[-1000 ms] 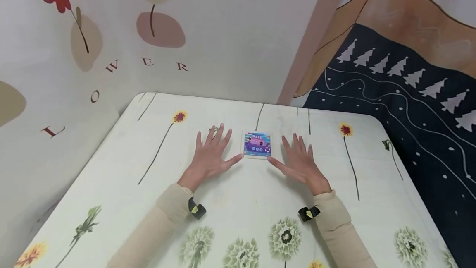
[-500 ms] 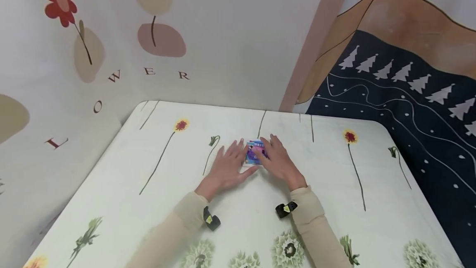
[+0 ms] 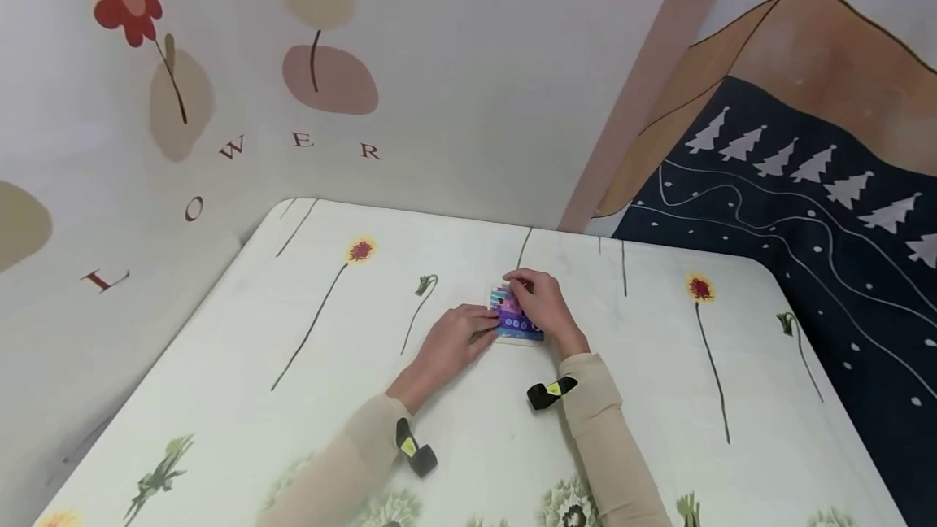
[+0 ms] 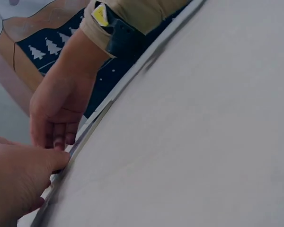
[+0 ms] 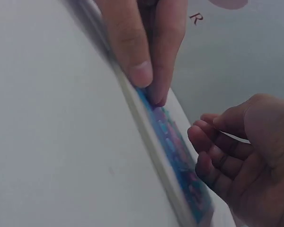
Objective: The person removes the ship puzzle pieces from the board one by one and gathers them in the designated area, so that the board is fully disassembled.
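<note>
A small square board (image 3: 512,324) with a blue, purple and pink ship picture and a pale rim lies flat on the table. My left hand (image 3: 446,352) holds its left side; in the right wrist view, the left thumb (image 5: 141,74) is at its edge and a finger rests on the picture. Over the board's upper right part is my right hand (image 3: 545,307), its fingers bent and thumb near the index fingertip. In the right wrist view, these right fingers (image 5: 220,146) are just above the picture. Whether they pinch something thin is unclear. The hand hides part of the picture.
The board lies on a white tablecloth (image 3: 454,437) printed with flowers. Behind the table hangs a pale cloth (image 3: 468,104) with flower shapes and letters. A dark cloth with white trees (image 3: 732,193) hangs at the right. Both wrists carry black camera straps.
Both hands came in from beside the board. The left fingers went from spread to bent, at the board's left side. The right hand moved over the picture and its fingers bent together.
</note>
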Demonstrator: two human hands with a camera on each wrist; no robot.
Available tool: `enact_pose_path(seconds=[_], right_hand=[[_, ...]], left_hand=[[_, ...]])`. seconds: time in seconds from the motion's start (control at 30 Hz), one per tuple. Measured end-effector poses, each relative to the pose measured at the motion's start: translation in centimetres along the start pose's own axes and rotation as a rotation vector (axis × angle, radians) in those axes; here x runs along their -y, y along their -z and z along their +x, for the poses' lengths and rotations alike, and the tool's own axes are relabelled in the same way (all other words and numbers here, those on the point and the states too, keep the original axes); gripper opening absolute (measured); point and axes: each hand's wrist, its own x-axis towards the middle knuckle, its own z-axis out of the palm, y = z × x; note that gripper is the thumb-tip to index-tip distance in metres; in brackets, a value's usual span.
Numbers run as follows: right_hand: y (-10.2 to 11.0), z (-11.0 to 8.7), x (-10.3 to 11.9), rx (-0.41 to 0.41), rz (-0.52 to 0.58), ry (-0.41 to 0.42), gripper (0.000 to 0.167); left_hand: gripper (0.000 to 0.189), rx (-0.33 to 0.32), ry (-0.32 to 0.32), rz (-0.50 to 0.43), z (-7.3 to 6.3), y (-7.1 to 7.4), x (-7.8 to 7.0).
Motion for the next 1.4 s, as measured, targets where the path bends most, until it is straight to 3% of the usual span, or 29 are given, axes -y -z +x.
enact_pose_path(seconds=[0.17,0.3,0.5,0.77,1.2,1.4], right_hand=[[0.4,-1.4,-1.0,-0.019,-0.007,-0.034,0.024],[0.6,-2.3,-0.8,-0.062,-0.028,-0.020,0.021],[1.2,-3.3,0.1,-0.062,-0.085,0.000,0.020],[1.4,-4.3,1.1,-0.057,-0.162,0.084,0.021],[1.2,-5.7,2.2,-0.024,-0.230,0.131,0.020],[0.9,-5.8,2.7,-0.044,-0.242,0.104,0.020]], left_hand=[[0.022,-0.012,-0.027,-0.132,-0.4,-0.5,-0.7],[0.024,-0.038,-0.031,-0.181,-0.8,-0.3,-1.5],[0.024,-0.046,-0.041,-0.190,-1.4,0.6,-2.6],[0.026,-0.057,-0.034,-0.199,-2.3,1.0,-4.1],[0.026,-0.069,-0.024,-0.201,-3.5,1.7,-5.5],[0.026,-0.065,-0.016,-0.218,-3.7,2.1,-5.6]])
